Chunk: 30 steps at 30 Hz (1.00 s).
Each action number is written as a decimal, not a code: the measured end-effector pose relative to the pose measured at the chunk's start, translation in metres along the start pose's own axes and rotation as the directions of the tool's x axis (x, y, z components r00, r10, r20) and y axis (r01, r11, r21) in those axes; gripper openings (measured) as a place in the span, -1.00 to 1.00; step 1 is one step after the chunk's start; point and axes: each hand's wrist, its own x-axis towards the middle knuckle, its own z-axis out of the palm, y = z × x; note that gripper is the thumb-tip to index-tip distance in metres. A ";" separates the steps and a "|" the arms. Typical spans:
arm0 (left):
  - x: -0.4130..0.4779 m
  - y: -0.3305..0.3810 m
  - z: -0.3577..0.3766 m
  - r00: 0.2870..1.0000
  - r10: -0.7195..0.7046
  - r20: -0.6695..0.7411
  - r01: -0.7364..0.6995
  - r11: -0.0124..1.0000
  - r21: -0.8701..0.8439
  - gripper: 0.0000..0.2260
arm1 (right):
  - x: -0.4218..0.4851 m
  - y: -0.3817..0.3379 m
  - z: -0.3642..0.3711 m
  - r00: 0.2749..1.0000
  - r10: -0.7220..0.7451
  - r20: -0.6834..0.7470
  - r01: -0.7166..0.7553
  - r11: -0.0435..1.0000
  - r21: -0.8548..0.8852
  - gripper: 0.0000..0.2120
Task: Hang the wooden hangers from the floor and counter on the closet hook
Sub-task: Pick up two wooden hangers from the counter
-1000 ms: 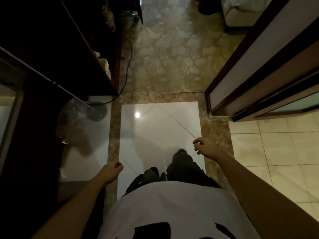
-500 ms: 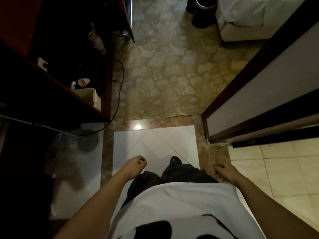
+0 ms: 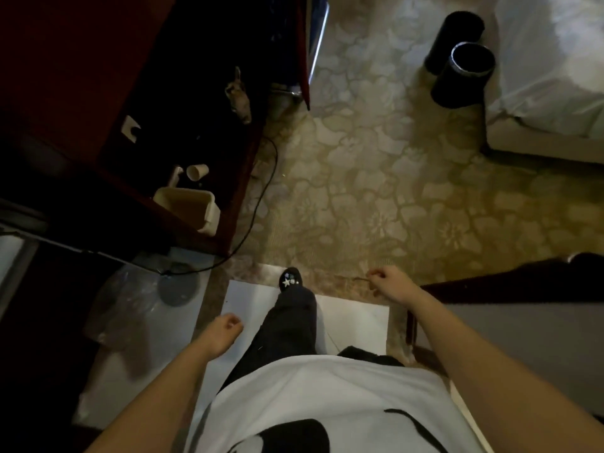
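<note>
No wooden hanger and no closet hook show in this view. My left hand [image 3: 224, 331] hangs at my side over the white floor tile [image 3: 356, 322], fingers loosely curled with nothing in them. My right hand [image 3: 389, 282] is a little further forward, above the edge of the patterned carpet [image 3: 376, 178], fingers also curled and empty. My left foot in a dark shoe [image 3: 291, 279] steps onto the marble strip between tile and carpet.
A dark wooden cabinet [image 3: 137, 119] stands on the left with a cream tray [image 3: 191, 207] and a paper cup [image 3: 197, 171]. A black cable [image 3: 261, 197] trails on the floor. Two black bins [image 3: 464, 73] stand by a white bed [image 3: 555, 67]. A dark door frame [image 3: 510, 282] is at right.
I have walked forward from the tiled entry toward the carpet; the bins and bed have come into view. My arms swung with the steps, both hands staying empty.
</note>
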 end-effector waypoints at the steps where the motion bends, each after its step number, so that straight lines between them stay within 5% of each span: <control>1: 0.009 -0.002 -0.014 0.999 -0.032 -0.017 0.031 0.999 -0.012 -0.86 | 0.016 -0.023 -0.006 1.000 -0.029 0.001 0.029 1.000 -0.006 -0.73; 8: 0.068 0.029 -0.109 0.995 -0.069 -0.066 0.064 0.995 -0.078 -0.87 | 0.087 -0.153 -0.040 0.989 -0.122 0.083 0.128 0.989 -0.068 -0.72; 19: 0.126 0.231 -0.191 0.985 0.106 -0.136 -0.116 0.991 -0.064 -0.69 | 0.195 -0.279 -0.132 0.941 -0.272 0.203 0.317 0.919 -0.233 -0.71; 25: 0.132 0.354 -0.235 0.938 0.181 -0.297 -0.219 0.971 -0.098 -0.70 | 0.258 -0.386 -0.203 0.816 -0.466 0.343 0.569 0.752 -0.332 -0.73; 30: 0.110 0.426 -0.288 0.884 0.233 -0.405 -0.304 0.945 -0.121 -0.67 | 0.267 -0.483 -0.242 0.612 -0.624 0.485 0.790 0.510 -0.340 -0.74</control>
